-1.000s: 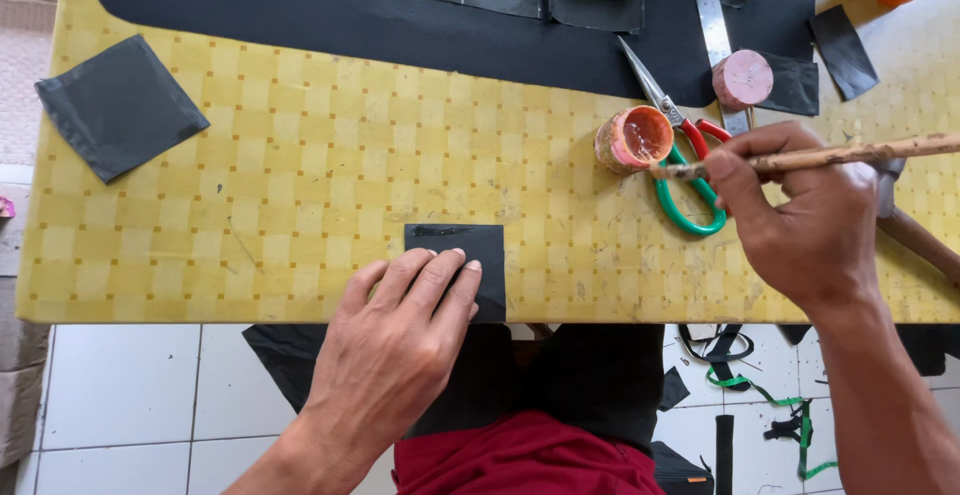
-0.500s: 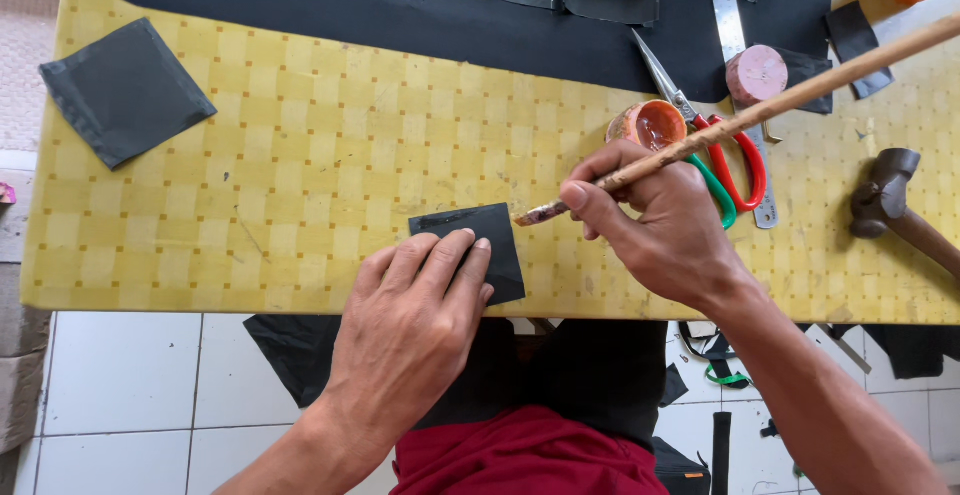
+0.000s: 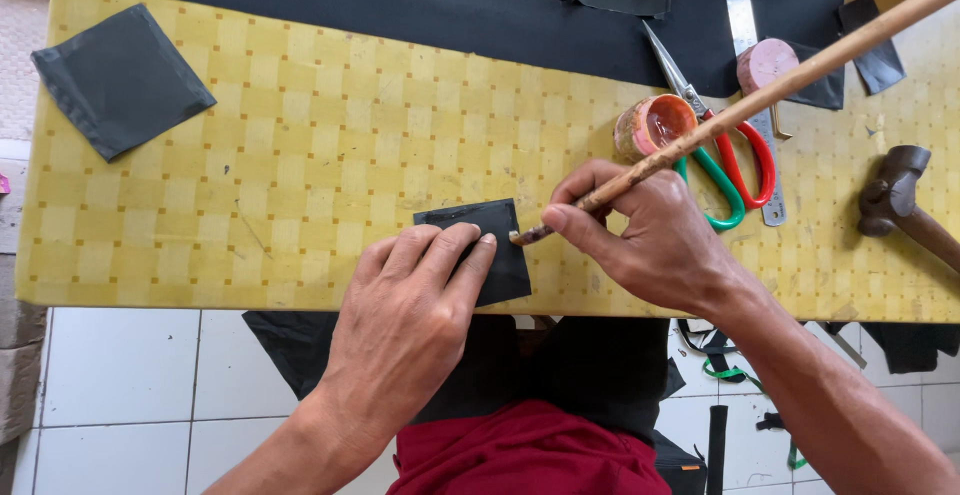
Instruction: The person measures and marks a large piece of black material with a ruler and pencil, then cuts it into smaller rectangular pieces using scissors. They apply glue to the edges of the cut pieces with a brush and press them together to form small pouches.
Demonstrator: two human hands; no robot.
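Observation:
My left hand (image 3: pixel 405 320) lies flat with its fingers pressing a small black square piece (image 3: pixel 497 230) down near the front edge of the yellow checked table (image 3: pixel 300 175). My right hand (image 3: pixel 650 235) grips a long wooden brush stick (image 3: pixel 760 100), and the stick's wet tip touches the right edge of the black piece. Just behind my right hand stands a small open orange glue pot (image 3: pixel 655 125).
Red- and green-handled scissors (image 3: pixel 735 165) and a metal ruler (image 3: pixel 745 45) lie right of the pot, beside a pink lid (image 3: pixel 768 63). A hammer (image 3: pixel 905 205) rests at the far right. A dark folded square (image 3: pixel 120 80) sits far left, a large black sheet (image 3: pixel 400 5) along the back.
My right hand carried the brush from beside the glue pot leftward and down to the black piece. The left hand stayed pressing the piece.

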